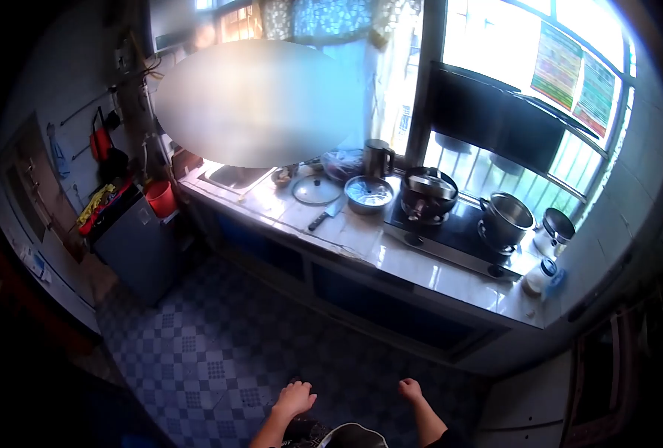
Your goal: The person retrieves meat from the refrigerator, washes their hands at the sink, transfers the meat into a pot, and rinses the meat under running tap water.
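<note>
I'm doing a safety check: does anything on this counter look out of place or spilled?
The knife lies loose on the counter, handle toward the front edge, where it might get bumped. I can't make out any spill.

Toward 8 o'clock the floor (178,362) is a blue-grey check, some squares finely patterned. At centre the desk (279,210) is whitish. At 3 the stove (458,227) is black, its front silvery; at 9 the bucket (159,200) is red; at 2 the posters (555,66) show green and red.

Blown-out window (488,37), dim tiled floor (219,336), blurred oval patch (253,104), dark warped edges
</note>
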Demonstrator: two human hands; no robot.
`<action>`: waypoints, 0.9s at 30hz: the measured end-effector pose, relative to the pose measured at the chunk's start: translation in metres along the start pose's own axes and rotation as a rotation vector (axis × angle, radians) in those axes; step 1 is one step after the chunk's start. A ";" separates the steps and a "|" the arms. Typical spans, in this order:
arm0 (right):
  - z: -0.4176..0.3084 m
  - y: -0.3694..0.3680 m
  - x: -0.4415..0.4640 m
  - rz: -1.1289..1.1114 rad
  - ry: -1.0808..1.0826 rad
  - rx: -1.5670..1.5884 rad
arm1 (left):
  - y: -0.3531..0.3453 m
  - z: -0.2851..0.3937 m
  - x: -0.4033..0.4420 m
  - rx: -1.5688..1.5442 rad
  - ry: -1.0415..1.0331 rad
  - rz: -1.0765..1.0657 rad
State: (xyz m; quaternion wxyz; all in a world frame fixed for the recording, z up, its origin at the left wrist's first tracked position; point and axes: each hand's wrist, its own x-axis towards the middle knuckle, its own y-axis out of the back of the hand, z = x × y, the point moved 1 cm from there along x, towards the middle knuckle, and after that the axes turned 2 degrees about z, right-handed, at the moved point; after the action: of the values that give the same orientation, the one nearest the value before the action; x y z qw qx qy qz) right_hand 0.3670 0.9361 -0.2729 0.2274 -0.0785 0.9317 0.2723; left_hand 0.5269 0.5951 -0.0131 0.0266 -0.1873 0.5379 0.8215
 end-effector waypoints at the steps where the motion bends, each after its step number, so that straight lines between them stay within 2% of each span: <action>1: -0.030 -0.016 0.009 -0.024 0.081 -0.131 | 0.005 -0.016 0.008 -0.041 0.034 0.012; 2: -0.064 -0.032 0.015 -0.045 0.160 -0.261 | 0.010 -0.034 0.018 -0.080 0.065 0.022; 3: -0.100 -0.041 0.006 -0.053 0.147 -0.369 | 0.013 -0.054 0.029 -0.108 0.090 0.007; 7: -0.141 -0.096 0.013 -0.161 0.103 -0.523 | 0.061 -0.133 0.062 -0.177 0.138 0.056; 9: -0.165 -0.139 0.023 -0.987 0.675 -0.230 | 0.104 -0.166 0.075 -0.081 0.170 0.103; 11: -0.179 -0.174 0.029 -1.778 1.213 0.202 | 0.128 -0.209 0.097 -0.037 0.163 0.125; 12: -0.183 -0.185 0.032 -1.788 1.200 0.211 | 0.142 -0.225 0.105 0.001 0.142 0.146; 17: -0.194 -0.224 0.068 -0.563 0.379 -0.383 | 0.201 -0.285 0.148 0.039 0.176 0.129; 19: -0.211 -0.242 0.091 -0.056 0.050 -0.571 | 0.220 -0.306 0.172 -0.120 0.146 0.210; 21: -0.282 -0.272 0.136 -0.095 0.040 -0.464 | 0.238 -0.322 0.198 -0.114 0.163 0.215; 22: -0.318 -0.292 0.163 -0.092 0.155 -0.393 | 0.247 -0.331 0.213 -0.111 0.173 0.227; 23: -0.385 -0.306 0.171 -0.077 0.303 -0.346 | 0.254 -0.341 0.228 -0.106 0.184 0.219; 27: -0.582 -0.392 0.244 -0.119 0.627 -0.223 | 0.290 -0.375 0.279 -0.113 0.269 0.226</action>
State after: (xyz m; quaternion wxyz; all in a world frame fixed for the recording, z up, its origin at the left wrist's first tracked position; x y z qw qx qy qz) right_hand 0.0355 0.2852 -0.1363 -0.0646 -0.2371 0.9144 0.3215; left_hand 0.3013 0.0940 0.0150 -0.1487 -0.2349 0.5074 0.8156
